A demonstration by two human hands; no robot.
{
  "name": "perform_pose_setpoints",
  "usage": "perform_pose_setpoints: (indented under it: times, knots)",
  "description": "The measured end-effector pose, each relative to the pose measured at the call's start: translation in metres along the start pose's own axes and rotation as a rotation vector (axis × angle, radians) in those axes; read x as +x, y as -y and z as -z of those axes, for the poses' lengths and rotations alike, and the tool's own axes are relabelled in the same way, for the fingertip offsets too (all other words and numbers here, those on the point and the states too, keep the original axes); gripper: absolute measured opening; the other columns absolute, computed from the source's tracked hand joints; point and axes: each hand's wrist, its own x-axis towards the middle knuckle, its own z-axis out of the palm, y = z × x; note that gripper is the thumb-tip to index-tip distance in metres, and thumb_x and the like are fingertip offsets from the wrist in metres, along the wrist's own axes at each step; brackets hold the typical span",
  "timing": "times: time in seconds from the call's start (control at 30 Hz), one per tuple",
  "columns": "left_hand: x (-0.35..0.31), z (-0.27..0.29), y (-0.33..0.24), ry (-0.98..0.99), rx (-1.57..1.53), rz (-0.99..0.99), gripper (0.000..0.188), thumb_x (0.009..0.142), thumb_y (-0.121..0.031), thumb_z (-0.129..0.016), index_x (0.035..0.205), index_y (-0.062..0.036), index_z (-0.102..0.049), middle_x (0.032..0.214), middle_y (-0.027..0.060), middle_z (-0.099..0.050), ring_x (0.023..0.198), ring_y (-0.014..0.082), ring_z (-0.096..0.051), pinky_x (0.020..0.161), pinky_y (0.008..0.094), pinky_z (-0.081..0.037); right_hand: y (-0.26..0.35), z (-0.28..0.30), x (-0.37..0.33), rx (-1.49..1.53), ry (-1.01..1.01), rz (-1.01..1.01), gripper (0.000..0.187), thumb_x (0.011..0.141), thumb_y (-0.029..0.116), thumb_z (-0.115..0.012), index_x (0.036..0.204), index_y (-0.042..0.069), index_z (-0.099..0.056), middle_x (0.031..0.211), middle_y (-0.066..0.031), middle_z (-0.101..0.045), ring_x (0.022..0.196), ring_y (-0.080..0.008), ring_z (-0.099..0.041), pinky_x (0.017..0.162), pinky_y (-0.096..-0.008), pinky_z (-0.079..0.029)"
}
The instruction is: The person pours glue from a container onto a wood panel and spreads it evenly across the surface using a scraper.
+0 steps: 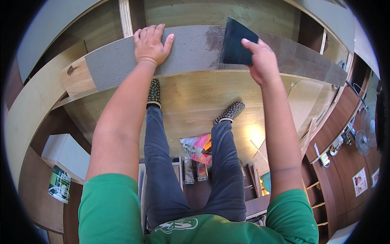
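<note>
A long, narrow panel (pixel 191 49) lies crosswise in front of me, grey on its left part, with bare wood (pixel 76 76) at its left end. From near the middle to the right end its face carries a brownish, streaked coating (pixel 298 59). My left hand (pixel 151 46) rests flat on the grey part, fingers a little apart and holding nothing. Gripped between thumb and fingers of my right hand (pixel 263 61) is a thin, dark blue-green flat spreader (pixel 237 45). It stands tilted over the panel where grey meets brown; whether its lower edge touches the surface I cannot tell.
Wooden frame parts (pixel 126 18) lie beyond the panel. My feet stand on the wood floor (pixel 187 97) below it. A colourful plastic bag (pixel 198 148) lies between my legs. A white box (pixel 67 150) and a green-and-white tub (pixel 59 185) are at left, a fan (pixel 367 126) at right.
</note>
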Motion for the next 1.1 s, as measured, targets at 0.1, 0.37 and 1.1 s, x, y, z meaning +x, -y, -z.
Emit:
perform_pose_setpoints:
  times: [0.1,0.37,1.1]
  knots:
    - [-0.002,0.002,0.001,-0.004,0.008,0.006,0.048,0.095,-0.05,-0.053,0.129,-0.0167,-0.059,0.124,0.0052,-0.061,0.123,0.0256,-0.05,0.115,0.0463,-0.024,0.012,0.011,-0.009,0.129,-0.031,-0.105,0.026,0.097,0.018,-0.061,0.116,0.001,-0.063,0.104,-0.0055,-0.069,0.09,-0.014,-0.065,0.076,-0.0305,-0.053]
    - [-0.002,0.002,0.002,-0.003,0.014,0.006,0.048,0.095,-0.05,-0.052,0.129,-0.0166,-0.059,0.124,0.0054,-0.061,0.123,0.0259,-0.05,0.114,0.0457,-0.024,-0.028,-0.013,-0.037,-0.409,-0.068,0.008,0.033,0.099,0.024,-0.057,0.117,-0.003,-0.063,0.105,-0.0131,-0.069,0.095,-0.0204,-0.065,0.091,-0.0344,-0.05]
    - [-0.001,-0.005,0.004,-0.077,-0.034,-0.028,0.043,0.098,-0.047,-0.047,0.127,-0.0178,-0.06,0.119,0.0043,-0.062,0.118,0.0244,-0.052,0.112,0.0457,-0.026,-0.191,-0.103,-0.065,-1.427,-0.126,0.706,0.067,0.082,0.017,-0.06,0.145,-0.001,-0.044,0.15,-0.011,-0.04,0.13,-0.0292,-0.041,0.111,-0.0496,-0.029]
